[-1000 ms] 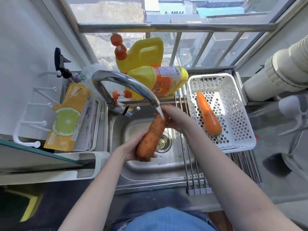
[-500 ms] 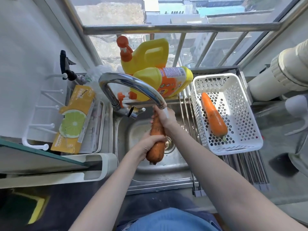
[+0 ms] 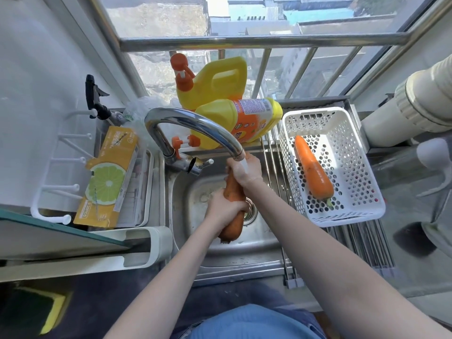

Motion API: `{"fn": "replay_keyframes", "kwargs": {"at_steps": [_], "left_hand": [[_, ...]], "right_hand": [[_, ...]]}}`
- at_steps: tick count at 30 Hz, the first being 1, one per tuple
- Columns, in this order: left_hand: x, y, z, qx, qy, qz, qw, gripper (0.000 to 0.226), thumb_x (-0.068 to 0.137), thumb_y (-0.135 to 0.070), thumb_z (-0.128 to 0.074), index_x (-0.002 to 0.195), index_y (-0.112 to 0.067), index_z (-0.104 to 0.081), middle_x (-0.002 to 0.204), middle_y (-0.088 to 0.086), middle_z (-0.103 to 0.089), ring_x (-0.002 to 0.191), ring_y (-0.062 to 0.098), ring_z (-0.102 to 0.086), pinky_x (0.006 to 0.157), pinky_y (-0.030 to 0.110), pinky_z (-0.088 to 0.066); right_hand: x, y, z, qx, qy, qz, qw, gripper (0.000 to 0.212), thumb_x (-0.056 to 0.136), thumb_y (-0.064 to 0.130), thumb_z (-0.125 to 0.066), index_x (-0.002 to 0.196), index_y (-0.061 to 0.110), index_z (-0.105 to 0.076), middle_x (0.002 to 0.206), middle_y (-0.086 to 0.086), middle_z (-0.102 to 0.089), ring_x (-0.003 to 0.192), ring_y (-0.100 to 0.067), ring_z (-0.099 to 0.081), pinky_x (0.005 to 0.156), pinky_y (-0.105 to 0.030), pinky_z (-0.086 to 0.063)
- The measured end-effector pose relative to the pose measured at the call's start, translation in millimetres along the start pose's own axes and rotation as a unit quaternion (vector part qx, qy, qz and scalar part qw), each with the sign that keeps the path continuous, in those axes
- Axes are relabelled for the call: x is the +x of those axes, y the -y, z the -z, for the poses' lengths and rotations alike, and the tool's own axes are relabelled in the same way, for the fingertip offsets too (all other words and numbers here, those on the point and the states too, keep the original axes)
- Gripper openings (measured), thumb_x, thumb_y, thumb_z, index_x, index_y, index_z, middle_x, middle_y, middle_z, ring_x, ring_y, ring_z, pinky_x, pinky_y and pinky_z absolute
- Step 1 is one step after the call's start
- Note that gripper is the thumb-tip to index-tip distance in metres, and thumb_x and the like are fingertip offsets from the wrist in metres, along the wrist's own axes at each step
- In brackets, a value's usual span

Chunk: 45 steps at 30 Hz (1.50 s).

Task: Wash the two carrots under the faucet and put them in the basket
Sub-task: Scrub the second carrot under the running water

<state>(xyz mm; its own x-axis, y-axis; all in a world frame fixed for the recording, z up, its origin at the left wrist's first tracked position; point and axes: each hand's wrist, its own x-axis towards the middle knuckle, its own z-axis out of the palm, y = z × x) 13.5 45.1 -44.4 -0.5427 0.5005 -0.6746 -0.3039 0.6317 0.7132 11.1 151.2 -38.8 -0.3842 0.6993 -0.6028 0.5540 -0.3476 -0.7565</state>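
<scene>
Carrot in hand: the dirty carrot (image 3: 233,209) is dull brown-orange, thick at its blunt near end, and sits over the sink (image 3: 220,253), under the faucet (image 3: 193,126) spout.
Left hand: the left hand (image 3: 226,207) is wrapped tight around the carrot's middle, fingers closed on it.
Right hand: the right hand (image 3: 245,172) is closed on the carrot's far end, right below the spout, with the stream of water (image 3: 244,166) falling on the back of the hand.
Carrot in basket: the clean carrot (image 3: 313,170) is bright orange and smooth, lying on the floor of the white basket (image 3: 362,192), which rests on the metal rack (image 3: 367,243) just right of the sink.
Around: two yellow bottles (image 3: 234,118) stand and lie behind the faucet by the window bars; a lime-printed box (image 3: 107,179) lies in a tray left of the sink; a white pipe (image 3: 403,113) runs at far right.
In the way: the faucet arches over the sink, and its spout covers part of the right hand; both forearms cross the sink's near rim.
Pointing, held carrot: long axis runs away from the person, blunt end near and low, the other end far, up toward the spout.
Pointing, basket carrot: long axis runs near to far along the basket, thick stem end nearest the person, narrow tip toward the window.
</scene>
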Motion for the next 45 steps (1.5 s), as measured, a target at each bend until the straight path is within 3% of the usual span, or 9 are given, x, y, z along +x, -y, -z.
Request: {"fn": "replay_keyframes", "kwargs": {"at_steps": [5,11,16,20,24,28,36,40,45], "left_hand": [[-10,-6,12,-0.136,0.165,0.082,0.973,0.039,0.049,-0.008,-0.071,0.086,-0.005,-0.059,0.073,0.01,-0.062,0.058,0.019,-0.061,0.054,0.025,-0.051],[-7,-2,38,-0.21,0.339,0.128,0.908,0.052,0.047,-0.015,-0.07,0.095,-0.005,-0.056,0.077,0.007,-0.064,0.065,0.021,-0.063,0.061,0.031,-0.054],[-10,7,38,-0.181,0.28,0.111,0.936,0.063,0.043,-0.017,-0.072,0.102,-0.002,-0.054,0.08,0.009,-0.065,0.065,0.02,-0.064,0.064,0.032,-0.053],[-17,13,35,-0.144,0.201,0.066,0.967,0.056,0.046,-0.009,-0.071,0.099,-0.003,-0.054,0.083,0.014,-0.06,0.063,0.019,-0.063,0.057,0.028,-0.054],[-18,18,31,-0.092,0.134,0.033,0.986,0.046,0.05,-0.009,-0.07,0.094,-0.01,-0.057,0.081,0.01,-0.063,0.066,0.019,-0.062,0.063,0.03,-0.054],[-11,26,27,-0.017,0.082,0.019,0.996,0.046,0.045,-0.017,-0.074,0.089,-0.012,-0.061,0.081,0.006,-0.066,0.072,0.021,-0.063,0.073,0.038,-0.056],[-17,35,22,-0.007,0.076,0.025,0.997,0.046,0.042,-0.022,-0.076,0.085,-0.013,-0.06,0.078,0.004,-0.065,0.074,0.022,-0.063,0.074,0.041,-0.055],[-17,39,23,-0.019,0.071,0.024,0.997,0.052,0.037,-0.025,-0.075,0.085,-0.012,-0.062,0.08,0.007,-0.068,0.076,0.025,-0.065,0.076,0.044,-0.056],[-18,45,25,-0.059,0.062,0.049,0.995,0.041,0.046,-0.016,-0.073,0.085,-0.011,-0.06,0.079,0.01,-0.065,0.072,0.025,-0.063,0.067,0.036,-0.054]], "right_hand": [[-5,0,18,0.18,0.14,-0.059,0.972,0.015,0.085,-0.004,-0.059,0.072,0.003,-0.057,0.055,-0.01,-0.054,0.043,-0.021,-0.052,0.048,-0.03,-0.051],[-6,-7,16,0.372,0.232,-0.112,0.892,0.048,0.098,0.022,-0.047,0.053,0.012,-0.059,0.046,-0.001,-0.048,0.038,-0.015,-0.049,0.049,-0.023,-0.049],[-10,-6,16,0.346,0.26,-0.12,0.893,0.066,0.094,0.065,-0.031,0.08,0.007,-0.06,0.061,-0.008,-0.059,0.051,-0.02,-0.059,0.06,-0.03,-0.055],[-3,-12,20,0.237,0.262,-0.067,0.933,0.078,0.097,0.061,-0.012,0.106,0.003,-0.063,0.086,-0.014,-0.07,0.075,-0.026,-0.07,0.077,-0.039,-0.058],[-6,-21,28,0.222,0.27,-0.033,0.936,0.064,0.103,0.049,-0.018,0.13,0.001,-0.051,0.107,-0.012,-0.068,0.097,-0.023,-0.068,0.083,-0.034,-0.055],[-11,-29,23,0.215,0.228,-0.007,0.95,0.029,0.102,0.03,-0.044,0.101,0.007,-0.062,0.098,-0.01,-0.068,0.089,-0.022,-0.069,0.087,-0.041,-0.055],[-10,-25,10,0.287,0.119,-0.099,0.945,0.047,0.098,0.018,-0.051,0.053,0.011,-0.062,0.069,-0.01,-0.068,0.055,-0.022,-0.063,0.069,-0.038,-0.055],[-4,-25,6,0.365,0.058,-0.16,0.915,0.042,0.105,0.034,-0.035,0.079,0.009,-0.055,0.072,-0.008,-0.072,0.07,-0.025,-0.067,0.064,-0.033,-0.053],[-5,-23,19,0.183,0.131,-0.153,0.962,0.01,0.096,0.017,-0.055,0.094,0.023,-0.063,0.089,0.001,-0.064,0.083,-0.014,-0.058,0.076,-0.035,-0.047]]}}
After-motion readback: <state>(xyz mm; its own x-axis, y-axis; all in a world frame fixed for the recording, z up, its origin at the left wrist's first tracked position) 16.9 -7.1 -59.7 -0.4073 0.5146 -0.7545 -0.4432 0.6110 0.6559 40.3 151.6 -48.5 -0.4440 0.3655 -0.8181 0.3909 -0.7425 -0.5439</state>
